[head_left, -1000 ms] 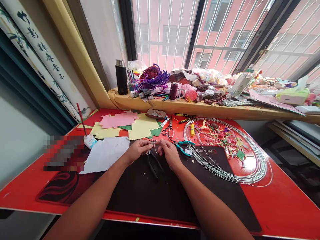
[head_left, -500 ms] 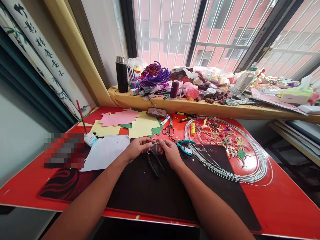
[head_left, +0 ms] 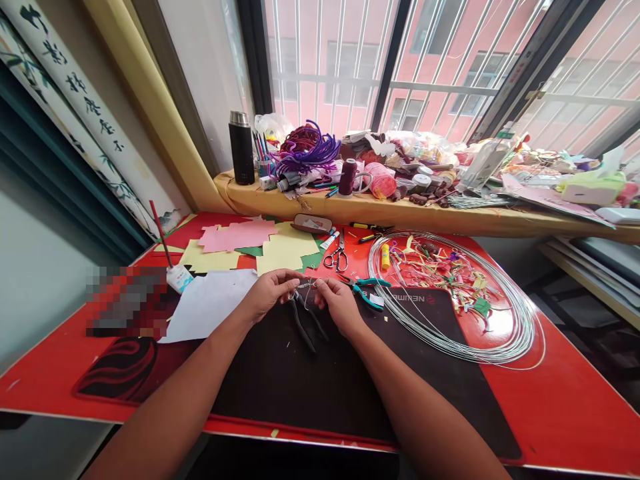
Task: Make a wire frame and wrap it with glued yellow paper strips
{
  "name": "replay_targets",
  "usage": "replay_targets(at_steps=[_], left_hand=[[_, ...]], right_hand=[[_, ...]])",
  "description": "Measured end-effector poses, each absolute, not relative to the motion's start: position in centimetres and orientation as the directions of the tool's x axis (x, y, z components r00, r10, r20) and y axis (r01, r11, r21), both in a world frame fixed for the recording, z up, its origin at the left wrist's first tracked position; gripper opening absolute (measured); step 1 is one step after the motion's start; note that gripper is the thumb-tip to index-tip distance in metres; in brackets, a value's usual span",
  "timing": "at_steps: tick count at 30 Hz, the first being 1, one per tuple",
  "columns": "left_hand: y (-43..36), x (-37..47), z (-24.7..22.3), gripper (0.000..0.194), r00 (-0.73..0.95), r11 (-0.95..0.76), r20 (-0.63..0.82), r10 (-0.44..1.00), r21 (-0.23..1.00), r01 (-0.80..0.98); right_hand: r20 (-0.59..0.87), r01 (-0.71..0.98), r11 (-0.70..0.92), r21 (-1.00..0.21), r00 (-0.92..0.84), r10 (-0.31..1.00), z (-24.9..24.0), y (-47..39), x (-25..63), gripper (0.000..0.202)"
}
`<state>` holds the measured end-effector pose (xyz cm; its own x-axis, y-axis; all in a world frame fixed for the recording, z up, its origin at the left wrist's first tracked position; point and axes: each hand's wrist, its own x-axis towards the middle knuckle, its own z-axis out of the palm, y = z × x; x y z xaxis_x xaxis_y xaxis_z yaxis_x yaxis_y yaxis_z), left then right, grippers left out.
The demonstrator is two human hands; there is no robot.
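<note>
Between my two hands is a small piece of bent silvery wire, with a twisted stretch and thin loops. My left hand pinches its left end between thumb and fingers. On the other side my right hand is closed on the wire's right part. Black-handled pliers lie on the dark desk mat just below the wire, spread apart. Teal-handled pliers rest right of my right hand, and scissors lie beyond it. The wire's finer shape is too small to make out.
A large coil of silvery wire rings colourful scraps at the right. White paper and coloured paper sheets lie at the left and back. A glue bottle holds a red stick. The crowded windowsill borders the desk.
The wire has turned between my fingers, its twisted part now lying more level and its loop hanging lower. Both hands keep their pinch and have shifted only slightly.
</note>
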<state>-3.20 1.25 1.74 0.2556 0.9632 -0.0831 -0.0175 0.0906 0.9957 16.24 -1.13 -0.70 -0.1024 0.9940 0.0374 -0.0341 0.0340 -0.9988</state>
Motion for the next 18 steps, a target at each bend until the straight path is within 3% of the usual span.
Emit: replay_targets(at_steps=[11, 18], left_hand=[[1.25, -2.97, 1.39, 0.051, 0.229, 0.114, -0.099, 0.968, 0.992, -0.053], [1.28, -3.07, 1.39, 0.044, 0.276, 0.102, -0.103, 0.956, 0.995, 0.019]], right_hand=[[0.019, -0.045, 0.013, -0.999, -0.128, 0.992, -0.75, -1.07, 16.2, 0.038], [0.017, -0.057, 0.011, -0.998, -0.118, 0.993, -0.77, -0.98, 16.19, 0.039]])
